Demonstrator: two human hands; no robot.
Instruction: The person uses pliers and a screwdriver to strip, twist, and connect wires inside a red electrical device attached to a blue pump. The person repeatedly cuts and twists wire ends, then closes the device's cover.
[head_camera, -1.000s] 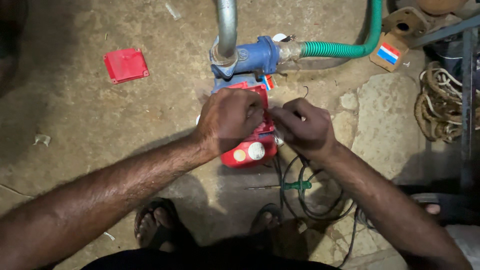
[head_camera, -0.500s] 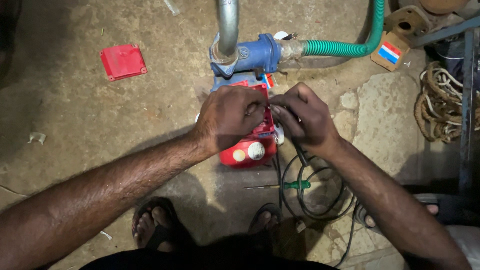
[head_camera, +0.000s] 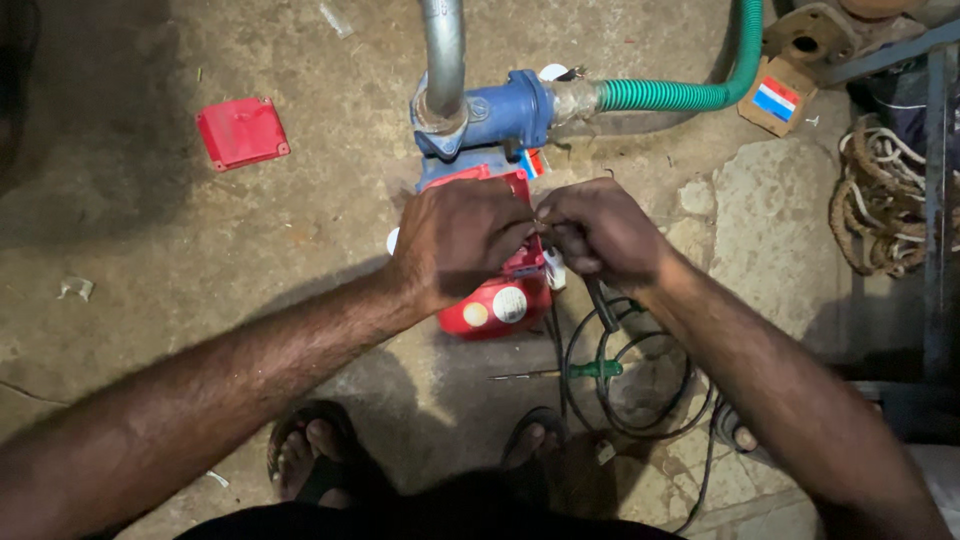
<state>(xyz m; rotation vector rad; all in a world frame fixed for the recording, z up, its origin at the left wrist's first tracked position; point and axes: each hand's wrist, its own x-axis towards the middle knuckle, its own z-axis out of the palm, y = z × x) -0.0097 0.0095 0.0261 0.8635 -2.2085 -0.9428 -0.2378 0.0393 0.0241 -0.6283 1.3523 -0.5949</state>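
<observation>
- Concrete floor at the left of the frame; a red square cover (head_camera: 242, 132) lies loose in the upper left, well apart from the work, and a small pale scrap (head_camera: 76, 288) sits at the left edge
- Left hand (head_camera: 458, 240) at centre, fingers curled over the top of the red pump motor (head_camera: 495, 300); fingertips pressed together, seemingly pinching a thin wire end, though the wire itself is too small to tell
- Blue pump head (head_camera: 505, 112) above the hands, a grey steel pipe (head_camera: 443, 50) rising from it and a green ribbed hose (head_camera: 690, 90) running to the upper right
- Right hand (head_camera: 600, 232) just beside the left one, fingertips meeting it over the motor's terminal side; I judge the step to be joining or seating a lead, and the next move calls for a steady pinch
- Green-handled screwdriver (head_camera: 585, 370) on the floor below, among loops of black cable (head_camera: 640, 400)
- Small cardboard box (head_camera: 775, 98) in the upper right, with a red, white and blue label; coiled rope (head_camera: 885, 205) at the right edge
</observation>
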